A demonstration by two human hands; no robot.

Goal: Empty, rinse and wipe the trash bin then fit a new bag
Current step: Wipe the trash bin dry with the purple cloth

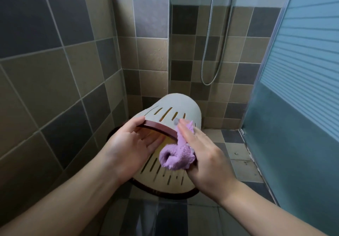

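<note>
I hold a beige slotted trash bin [183, 105] tilted in mid-air, its dark red rim and open mouth toward me and its base pointing at the wall corner. My left hand [128, 144] grips the rim at the left, thumb on the outside and fingers inside the mouth. My right hand [205, 151] holds a bunched purple cloth [176, 155] and presses it against the rim and outer wall on the right. Part of the cloth hangs down over the mouth. The inside of the bin is mostly hidden by my hands.
I stand in a tiled shower corner. A metal shower hose [207, 81] hangs on the far wall. A frosted glass door [293, 89] closes off the right side. Tiled floor [238, 155] lies below the bin.
</note>
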